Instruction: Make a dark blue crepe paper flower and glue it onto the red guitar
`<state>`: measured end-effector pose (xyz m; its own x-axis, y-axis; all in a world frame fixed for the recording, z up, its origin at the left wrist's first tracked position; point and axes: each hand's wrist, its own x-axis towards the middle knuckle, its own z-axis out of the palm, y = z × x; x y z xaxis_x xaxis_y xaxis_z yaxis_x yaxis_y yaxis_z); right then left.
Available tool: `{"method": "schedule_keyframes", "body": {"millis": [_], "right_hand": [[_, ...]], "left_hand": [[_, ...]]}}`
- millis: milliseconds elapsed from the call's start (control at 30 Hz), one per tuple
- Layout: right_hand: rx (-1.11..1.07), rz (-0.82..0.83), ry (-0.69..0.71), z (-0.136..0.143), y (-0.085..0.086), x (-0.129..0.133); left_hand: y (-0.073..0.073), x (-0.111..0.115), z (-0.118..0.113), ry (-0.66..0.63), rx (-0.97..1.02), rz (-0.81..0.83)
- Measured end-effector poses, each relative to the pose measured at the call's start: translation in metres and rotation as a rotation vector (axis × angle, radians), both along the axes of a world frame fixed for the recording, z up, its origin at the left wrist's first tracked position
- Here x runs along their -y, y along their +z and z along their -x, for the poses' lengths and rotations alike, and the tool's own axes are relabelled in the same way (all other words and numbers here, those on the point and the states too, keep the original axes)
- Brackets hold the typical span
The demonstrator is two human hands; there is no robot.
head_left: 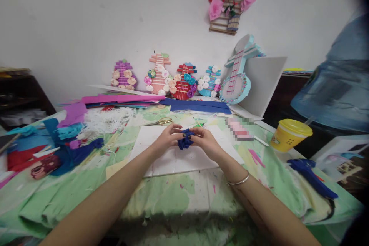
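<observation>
Between my two hands is a dark blue crumpled paper flower [185, 139], held just above a white board [173, 162]. My left hand [168, 137] grips the flower's left side with its fingertips. On the other side, my right hand [206, 142] pinches the flower between thumb and fingers; a silver bangle circles that wrist. The white board lies flat on a green and white patterned cloth [173, 196]. Gold-handled scissors [164, 121] rest just behind the board.
Decorated instrument shapes [183, 84] lean on the wall behind blue paper sheets [200, 107]. White yarn [106, 123] and coloured scraps [49, 150] are at left. A yellow cup [290, 134] and a blue glue gun [313, 177] stand and lie at right.
</observation>
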<state>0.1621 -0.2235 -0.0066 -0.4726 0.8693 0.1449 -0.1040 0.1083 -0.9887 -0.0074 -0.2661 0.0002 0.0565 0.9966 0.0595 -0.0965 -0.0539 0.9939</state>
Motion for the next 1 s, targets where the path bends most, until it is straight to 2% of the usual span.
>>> {"method": "schedule_keyframes", "body": {"millis": [67, 133, 300, 400, 533, 667, 867, 1000], "right_hand": [[-0.101, 0.057, -0.051, -0.001, 0.002, 0.0], [-0.165, 0.1, -0.057, -0.002, 0.005, 0.001], [-0.067, 0.102, 0.046, -0.004, 0.008, 0.005], [0.003, 0.039, 0.116, -0.003, 0.007, 0.006], [0.052, -0.122, 0.035, -0.002, 0.004, 0.004], [0.094, -0.245, 0.012, -0.001, 0.002, 0.002], [0.081, -0.273, -0.018, 0.001, 0.0, 0.001], [0.178, -0.39, -0.086, 0.001, -0.002, 0.0]], "left_hand": [[-0.001, 0.001, -0.002, -0.047, 0.01, 0.0], [-0.002, 0.0, -0.004, -0.027, -0.016, -0.042], [-0.003, -0.004, -0.002, 0.104, -0.071, -0.136], [-0.002, -0.004, -0.001, 0.095, -0.104, -0.2], [0.0, -0.002, -0.003, 0.049, -0.183, -0.252], [-0.001, -0.001, -0.005, 0.061, -0.222, -0.252], [0.0, -0.001, -0.005, 0.056, -0.177, -0.236], [0.003, 0.002, -0.006, 0.052, -0.156, -0.234]]}}
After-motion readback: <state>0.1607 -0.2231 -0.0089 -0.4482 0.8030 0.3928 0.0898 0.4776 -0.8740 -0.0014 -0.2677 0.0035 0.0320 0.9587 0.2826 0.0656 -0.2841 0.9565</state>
